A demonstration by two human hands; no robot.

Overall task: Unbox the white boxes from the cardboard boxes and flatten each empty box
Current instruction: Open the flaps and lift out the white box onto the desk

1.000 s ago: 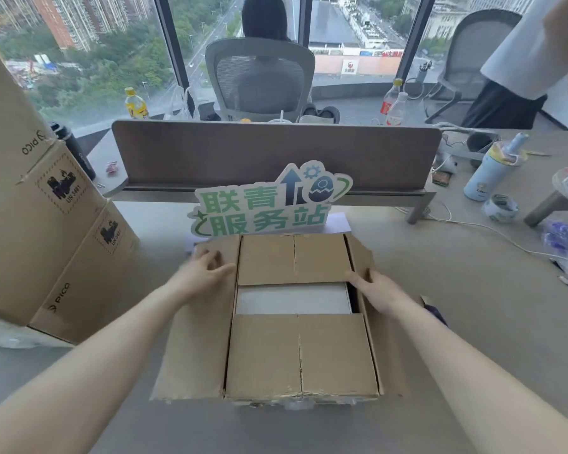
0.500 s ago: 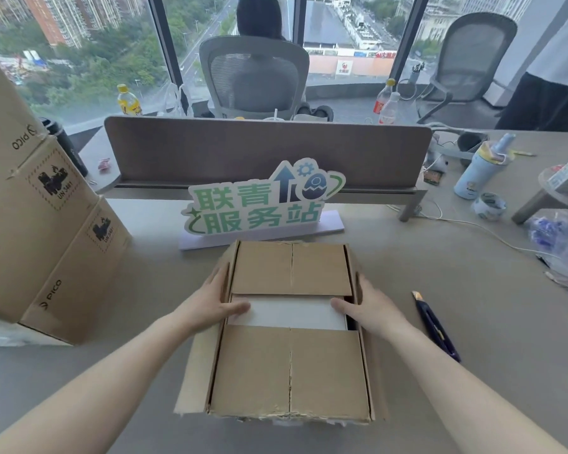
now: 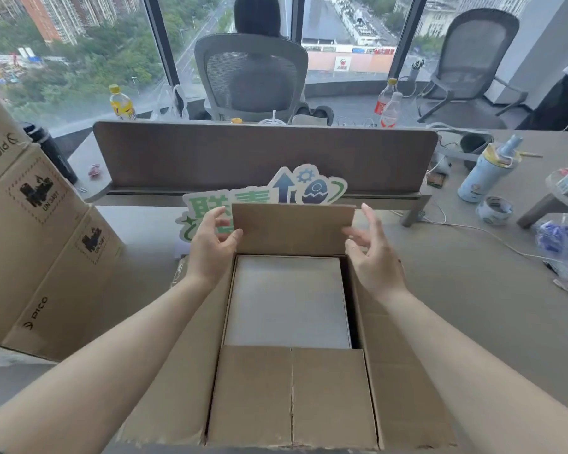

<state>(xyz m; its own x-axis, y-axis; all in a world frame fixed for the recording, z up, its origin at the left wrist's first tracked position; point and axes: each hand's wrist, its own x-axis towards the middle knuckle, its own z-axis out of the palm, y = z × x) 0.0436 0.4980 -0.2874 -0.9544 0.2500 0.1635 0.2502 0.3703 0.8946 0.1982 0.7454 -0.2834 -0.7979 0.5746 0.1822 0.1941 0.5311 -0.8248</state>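
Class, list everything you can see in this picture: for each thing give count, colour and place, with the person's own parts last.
open cardboard box: one, brown, front centre
white box: one, inside it
far flap: one, brown, raised upright
stacked cartons: several, brown, left
sign: one, green and white, behind the flap
desk divider: one, brown
office chairs: two, grey, by the window
bottles: three, on the sill
tape roll: one, right
left hand: at the flap's left edge
right hand: open, beside its right edge
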